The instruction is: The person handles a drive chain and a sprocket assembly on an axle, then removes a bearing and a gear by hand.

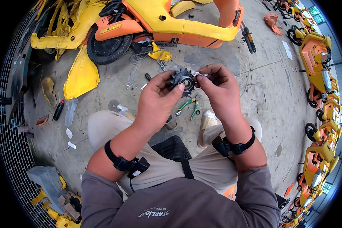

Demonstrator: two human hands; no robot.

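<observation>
A dark toothed sprocket [183, 80] with a shiny round bearing at its centre is held up in front of me. My left hand [159, 91] grips it from the left, thumb across its face near the hub. At the sprocket's right edge, my right hand [218, 85] pinches a small whitish scrap [200, 74], perhaps tissue or cloth, between thumb and fingers. The scrap reaches the teeth. Below the hands, green-and-yellow-handled pliers [187, 104] lie spread on the concrete.
A yellow-orange scooter body [171, 26] with a black wheel [109, 47] lies ahead. To the left are a yellow panel [81, 76] and a dark bottle [58, 110]. Yellow scooters [317, 53] line the right side. A black-handled tool [249, 40] rests at the upper right.
</observation>
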